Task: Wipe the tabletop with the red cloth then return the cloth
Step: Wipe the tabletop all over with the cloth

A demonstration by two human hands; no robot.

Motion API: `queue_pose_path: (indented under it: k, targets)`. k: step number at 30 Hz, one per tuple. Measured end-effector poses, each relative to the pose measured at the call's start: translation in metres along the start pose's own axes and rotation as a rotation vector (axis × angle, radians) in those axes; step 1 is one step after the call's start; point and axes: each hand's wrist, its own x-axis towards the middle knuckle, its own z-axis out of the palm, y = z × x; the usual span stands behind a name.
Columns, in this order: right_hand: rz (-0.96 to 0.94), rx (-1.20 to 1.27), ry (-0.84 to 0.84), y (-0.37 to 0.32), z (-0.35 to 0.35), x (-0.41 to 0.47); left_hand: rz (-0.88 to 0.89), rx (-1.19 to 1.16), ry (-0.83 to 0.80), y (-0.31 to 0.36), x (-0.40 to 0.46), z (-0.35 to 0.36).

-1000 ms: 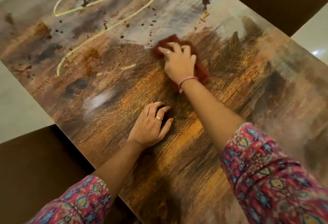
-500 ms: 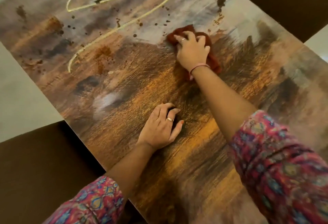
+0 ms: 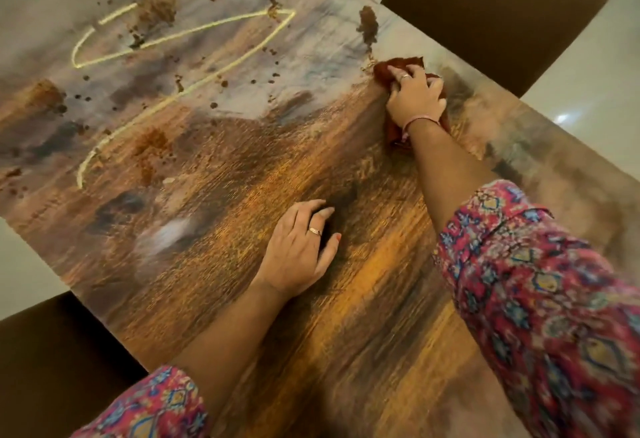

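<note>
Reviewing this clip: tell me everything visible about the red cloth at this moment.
The red cloth is a dark rust-red, soft-looking fabric, bunched rather than spread flat. It lies on the tabletop near the far right edge, beside a dark brown smear. The right hand covers most of it and presses it down, fingers curled over the bunched fabric, so only a crumpled part beyond the fingertips and a strip beside the wrist show. The left hand rests apart on the table and does not touch it.

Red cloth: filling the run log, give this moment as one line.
phase: wiping | right hand: presses red cloth on tabletop | left hand: rests on tabletop
</note>
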Motion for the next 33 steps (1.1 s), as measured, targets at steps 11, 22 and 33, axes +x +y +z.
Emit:
queue_pose_path:
  k: [11, 22, 33]
  targets:
    - [-0.161, -0.158, 0.172, 0.032, 0.013, -0.110, -0.019, 0.040, -0.033, -0.003, 0.066, 0.012]
    - [-0.031, -0.032, 0.070, 0.033, 0.002, -0.028, -0.040, -0.014, 0.051, -0.005, 0.065, 0.016]
    - [-0.013, 0.003, 0.149, 0.044, -0.001, 0.000, -0.035, -0.008, 0.048, -0.005, 0.065, 0.018]
